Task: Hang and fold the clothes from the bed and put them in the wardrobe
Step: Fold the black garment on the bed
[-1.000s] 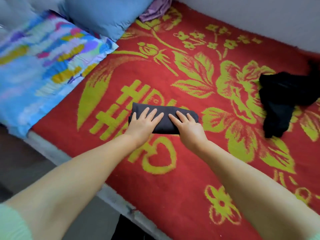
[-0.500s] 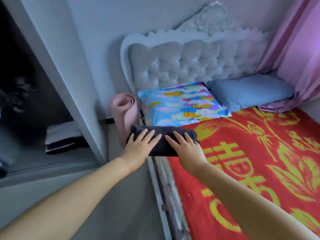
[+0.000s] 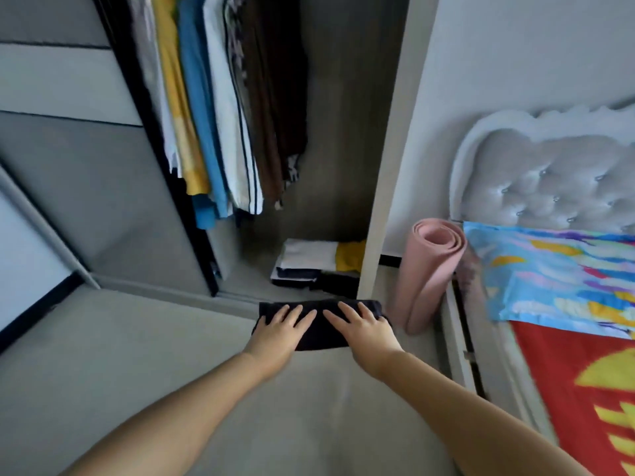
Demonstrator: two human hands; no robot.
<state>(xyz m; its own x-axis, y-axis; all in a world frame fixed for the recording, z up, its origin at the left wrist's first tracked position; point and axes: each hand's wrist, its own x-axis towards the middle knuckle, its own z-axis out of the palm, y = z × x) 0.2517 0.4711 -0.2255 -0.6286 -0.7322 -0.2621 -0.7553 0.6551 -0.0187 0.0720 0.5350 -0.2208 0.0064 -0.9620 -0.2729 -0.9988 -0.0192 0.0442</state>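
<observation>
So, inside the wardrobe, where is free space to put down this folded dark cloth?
Bare wardrobe floor lies left of the folded pile, below the hanging clothes. The right corner beside the wardrobe's side panel is crowded by that pile.

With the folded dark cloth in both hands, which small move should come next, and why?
Probably carry the folded cloth forward and lower it onto the stack in the wardrobe. Left hand and right hand hold it above the floor, just short of the open wardrobe.
</observation>
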